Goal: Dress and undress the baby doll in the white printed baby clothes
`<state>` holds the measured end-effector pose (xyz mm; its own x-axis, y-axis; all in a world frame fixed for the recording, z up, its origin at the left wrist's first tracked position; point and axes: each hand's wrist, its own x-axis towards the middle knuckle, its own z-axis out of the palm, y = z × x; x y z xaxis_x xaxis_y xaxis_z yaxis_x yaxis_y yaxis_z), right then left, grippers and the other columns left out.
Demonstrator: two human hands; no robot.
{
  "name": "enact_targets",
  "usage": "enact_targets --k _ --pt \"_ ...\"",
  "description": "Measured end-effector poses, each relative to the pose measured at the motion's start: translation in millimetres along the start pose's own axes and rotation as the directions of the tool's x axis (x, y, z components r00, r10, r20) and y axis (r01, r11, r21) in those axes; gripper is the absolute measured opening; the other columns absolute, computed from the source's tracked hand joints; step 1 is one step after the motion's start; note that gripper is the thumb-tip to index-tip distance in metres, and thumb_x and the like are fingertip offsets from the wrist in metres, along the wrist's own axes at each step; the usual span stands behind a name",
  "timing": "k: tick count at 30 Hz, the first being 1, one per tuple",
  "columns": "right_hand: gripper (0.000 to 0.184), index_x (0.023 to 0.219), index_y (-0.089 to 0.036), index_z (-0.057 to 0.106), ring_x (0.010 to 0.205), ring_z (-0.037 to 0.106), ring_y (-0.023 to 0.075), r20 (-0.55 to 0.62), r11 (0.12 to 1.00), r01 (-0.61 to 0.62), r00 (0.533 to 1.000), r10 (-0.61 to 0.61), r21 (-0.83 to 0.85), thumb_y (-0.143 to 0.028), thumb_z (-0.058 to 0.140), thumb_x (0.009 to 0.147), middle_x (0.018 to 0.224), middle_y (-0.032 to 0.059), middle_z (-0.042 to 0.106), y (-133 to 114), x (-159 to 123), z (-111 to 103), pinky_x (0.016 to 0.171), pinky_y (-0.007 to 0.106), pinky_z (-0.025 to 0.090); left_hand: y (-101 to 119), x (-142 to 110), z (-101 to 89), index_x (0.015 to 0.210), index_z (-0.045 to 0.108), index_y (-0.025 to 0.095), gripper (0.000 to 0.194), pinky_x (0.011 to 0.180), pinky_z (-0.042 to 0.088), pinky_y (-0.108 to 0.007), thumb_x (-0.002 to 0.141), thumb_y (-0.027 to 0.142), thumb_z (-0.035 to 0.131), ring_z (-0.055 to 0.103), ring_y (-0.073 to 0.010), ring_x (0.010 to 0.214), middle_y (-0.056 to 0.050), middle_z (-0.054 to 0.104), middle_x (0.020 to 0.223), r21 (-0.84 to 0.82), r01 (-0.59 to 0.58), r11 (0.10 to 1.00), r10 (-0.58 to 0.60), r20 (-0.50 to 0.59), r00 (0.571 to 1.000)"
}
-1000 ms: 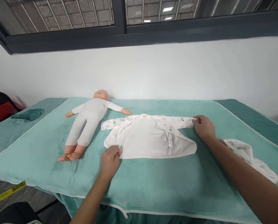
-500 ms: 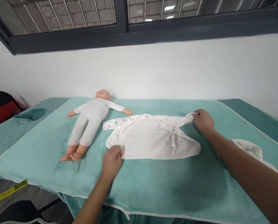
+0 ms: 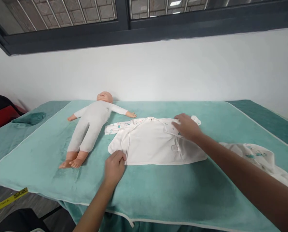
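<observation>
My white baby wrap shirt lies open on the teal blanket, beside the baby doll. My right hand has left the bunched cuff for the upper sleeve, so that end lies loose; whether its fingers pinch cloth, I can't tell. My left hand pinches the hem corner.

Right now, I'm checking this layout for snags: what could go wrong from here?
The left hand is at the lower hem of the white shirt, so a tug there might skew it. The right hand is over a patterned sleeve; sliding could bunch the cloth. The right forearm crosses in front of another garment and might brush it.
</observation>
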<state>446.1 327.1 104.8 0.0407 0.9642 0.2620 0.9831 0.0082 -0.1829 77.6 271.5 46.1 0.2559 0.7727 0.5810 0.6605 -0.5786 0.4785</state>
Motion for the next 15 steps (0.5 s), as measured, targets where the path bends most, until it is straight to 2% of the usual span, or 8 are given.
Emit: enact_targets --k 3,5,9,12,15 --pt "0.044 0.116 -0.017 0.058 0.117 0.049 0.0300 0.133 0.979 0.187 0.976 -0.175 -0.085 -0.051 0.050 0.088 0.131 0.0145 0.054 -31 -9 3 0.091 0.041 0.042 1 0 -0.3 0.063 0.046 0.019 0.023 0.059 0.037 -0.024 0.075 0.002 0.037 0.050 -0.0131 0.062 0.001 0.052 0.062 0.000 0.006 1.000 -0.006 0.005 1.000" --pt "0.041 0.113 -0.016 0.059 0.119 0.047 0.0308 0.196 0.967 0.212 0.963 -0.184 -0.138 -0.048 0.051 0.088 0.132 0.0156 0.054 -44 -15 4 0.091 0.041 0.041 1 0 -0.7 0.063 0.046 0.019 0.023 0.059 0.037 -0.024 0.075 0.002 0.037 0.050 -0.0133 0.063 0.000 0.052 0.063 0.003 0.013 1.000 -0.013 0.011 1.000" --pt "0.019 0.099 -0.017 0.062 0.105 0.056 0.0260 0.230 0.976 0.103 0.972 -0.057 -0.194 -0.022 0.047 0.088 0.110 0.0133 0.065 -49 -14 0 0.084 0.035 0.042 1 0 -1.3 0.063 0.046 0.020 0.022 0.059 0.036 -0.024 0.075 0.003 0.037 0.051 -0.0135 0.064 0.000 0.053 0.064 0.008 0.029 1.000 -0.029 0.024 0.999" --pt "0.025 0.098 -0.018 0.062 0.090 0.060 0.0228 0.194 0.980 -0.006 0.980 0.045 -0.199 -0.013 0.040 0.088 0.099 0.0114 0.067 -40 -4 -6 0.073 0.031 0.042 1 0 -1.5 0.063 0.046 0.020 0.023 0.059 0.036 -0.025 0.076 0.004 0.037 0.051 -0.0135 0.063 0.000 0.053 0.064 0.009 0.032 0.999 -0.032 0.021 0.999" --pt "0.033 0.109 -0.019 0.060 0.084 0.061 0.0227 0.125 0.970 -0.146 0.977 0.172 -0.195 -0.015 0.033 0.090 0.100 0.0124 0.068 -26 7 -13 0.068 0.031 0.042 1 -1 -1.0 0.063 0.047 0.020 0.023 0.059 0.036 -0.025 0.076 0.003 0.037 0.051 -0.0137 0.063 0.000 0.054 0.063 0.005 0.038 0.999 -0.038 0.015 0.999"
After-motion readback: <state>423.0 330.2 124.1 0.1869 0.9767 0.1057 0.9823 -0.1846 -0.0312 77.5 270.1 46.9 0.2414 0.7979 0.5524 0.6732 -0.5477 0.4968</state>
